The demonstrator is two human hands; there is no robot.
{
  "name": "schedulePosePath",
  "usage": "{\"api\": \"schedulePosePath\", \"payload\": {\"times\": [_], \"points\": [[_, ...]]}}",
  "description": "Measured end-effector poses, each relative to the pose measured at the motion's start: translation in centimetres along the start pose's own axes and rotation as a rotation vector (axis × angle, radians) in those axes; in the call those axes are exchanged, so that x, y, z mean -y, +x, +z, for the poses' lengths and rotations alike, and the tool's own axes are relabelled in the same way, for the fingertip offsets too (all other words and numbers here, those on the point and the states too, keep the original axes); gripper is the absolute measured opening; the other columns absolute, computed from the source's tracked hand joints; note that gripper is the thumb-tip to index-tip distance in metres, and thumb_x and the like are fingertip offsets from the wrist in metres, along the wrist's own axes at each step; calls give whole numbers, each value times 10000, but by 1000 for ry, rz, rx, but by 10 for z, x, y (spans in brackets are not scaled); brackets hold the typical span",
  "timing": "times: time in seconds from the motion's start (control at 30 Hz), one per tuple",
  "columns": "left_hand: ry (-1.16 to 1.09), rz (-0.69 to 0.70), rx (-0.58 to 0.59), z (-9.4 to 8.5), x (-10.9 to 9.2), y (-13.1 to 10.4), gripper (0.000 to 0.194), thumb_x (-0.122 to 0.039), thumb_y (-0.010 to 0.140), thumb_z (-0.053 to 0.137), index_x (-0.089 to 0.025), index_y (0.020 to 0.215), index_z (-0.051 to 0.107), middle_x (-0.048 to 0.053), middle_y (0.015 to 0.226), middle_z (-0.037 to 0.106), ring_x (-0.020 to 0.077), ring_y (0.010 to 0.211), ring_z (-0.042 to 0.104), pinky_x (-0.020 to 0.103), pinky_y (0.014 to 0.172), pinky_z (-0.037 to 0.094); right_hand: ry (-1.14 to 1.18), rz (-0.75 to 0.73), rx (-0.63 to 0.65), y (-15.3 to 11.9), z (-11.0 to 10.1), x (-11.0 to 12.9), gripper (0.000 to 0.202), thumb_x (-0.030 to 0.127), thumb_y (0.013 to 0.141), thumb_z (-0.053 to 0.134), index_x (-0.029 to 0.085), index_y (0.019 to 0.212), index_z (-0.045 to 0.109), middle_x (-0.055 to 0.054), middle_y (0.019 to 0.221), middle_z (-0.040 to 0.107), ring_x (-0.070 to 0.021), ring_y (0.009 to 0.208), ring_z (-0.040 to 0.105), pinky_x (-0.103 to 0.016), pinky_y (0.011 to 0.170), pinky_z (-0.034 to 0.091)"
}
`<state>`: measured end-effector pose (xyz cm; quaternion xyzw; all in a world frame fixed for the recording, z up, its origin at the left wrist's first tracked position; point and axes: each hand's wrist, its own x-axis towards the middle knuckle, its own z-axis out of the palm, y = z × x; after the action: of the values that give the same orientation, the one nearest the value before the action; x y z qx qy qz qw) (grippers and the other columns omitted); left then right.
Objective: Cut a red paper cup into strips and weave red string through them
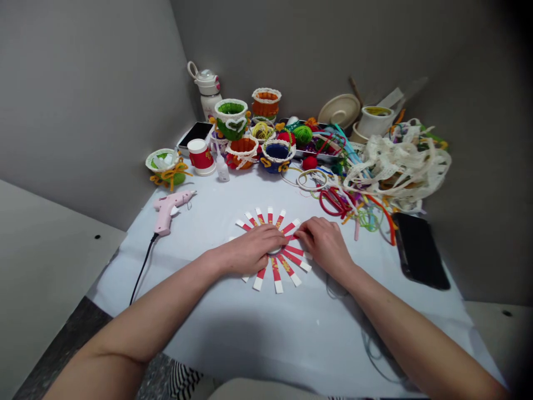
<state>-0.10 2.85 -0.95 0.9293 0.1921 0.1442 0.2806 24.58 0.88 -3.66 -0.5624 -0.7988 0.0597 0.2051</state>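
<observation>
A red and white paper cup (275,272) lies on the table, cut into strips that fan out flat around its round base. My left hand (256,247) rests over the middle of the cup, its fingers curled down onto the base and holding it. To the right, my right hand (327,244) pinches one of the strips between thumb and forefinger. The fingers cover part of the base and some strips on both sides. Grey thread (335,289) lies loosely by my right wrist.
At left is a pink glue gun (166,211) with its cord. Yarn-covered cups (278,155), an uncut paper cup (201,156) and a glue bottle (222,166) stand behind. Red-handled scissors (333,201), lace trim (400,164) and a black phone (421,250) lie at right.
</observation>
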Motion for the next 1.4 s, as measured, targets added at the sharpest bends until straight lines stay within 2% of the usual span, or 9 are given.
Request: {"api": "schedulePosePath", "payload": {"times": [0.13,0.27,0.4,0.47,0.6,0.83,1.07,1.3,1.4], "points": [[6,-3,-12,0,2,-1,574,31,726,468,-197,1246,552,109,1266,629,244,1251,544,448,1117,437,38,-22,-10,-6,-11,6,139,280,1013,538,190,983,639,-70,972,688,-236,925,591,-370,811,328],[17,-10,-18,1,2,-2,566,-3,729,506,-210,1255,550,102,1309,630,249,1267,551,460,1124,424,74,-220,-13,-10,-22,20,161,274,1018,545,208,1114,656,-91,1119,690,-238,1053,570,-404,898,319],[16,-71,-56,3,0,-3,456,-92,805,576,-185,1250,546,148,1404,554,276,1311,517,465,1124,429,43,-337,59,-11,-18,28,139,309,1022,584,231,1041,696,-54,1062,729,-227,1028,551,-420,908,276],[24,-96,-88,3,-1,-2,380,-137,853,592,-173,1229,552,163,1356,553,277,1270,525,451,1085,460,27,-357,66,-11,-14,29,133,306,1018,596,227,1013,703,-39,1020,734,-216,997,545,-415,902,264],[76,-93,-102,2,-1,-2,306,-153,880,600,-165,1183,564,134,1185,600,264,1136,553,433,1015,488,-14,-421,6,-12,-8,29,150,254,1027,576,200,968,702,-24,889,717,-194,897,528,-402,877,253],[179,-107,-117,9,-4,3,270,-99,804,594,-163,1066,573,112,1109,642,262,1063,581,437,978,497,-95,-538,-109,-12,-4,34,227,168,1024,530,158,842,666,-24,750,649,-181,790,476,-388,826,254],[165,-79,-143,13,-2,4,307,-65,757,574,-139,1055,579,125,1100,657,254,1073,587,420,1002,497,-158,-492,-172,-14,4,37,230,148,995,553,168,783,639,-16,697,620,-173,756,460,-373,816,256],[116,-78,-135,6,-3,1,317,-108,776,585,-153,1090,567,125,1143,655,257,1104,593,427,1026,491,-54,-455,-39,-17,-2,33,163,189,1014,556,187,930,697,-29,809,692,-183,839,509,-377,835,248],[112,-91,-134,7,-3,2,316,-127,773,608,-156,1084,563,125,1139,646,262,1098,589,432,1014,496,-50,-458,-31,-18,-1,31,174,176,1018,545,187,935,698,-28,812,692,-186,835,503,-380,826,245]]}}
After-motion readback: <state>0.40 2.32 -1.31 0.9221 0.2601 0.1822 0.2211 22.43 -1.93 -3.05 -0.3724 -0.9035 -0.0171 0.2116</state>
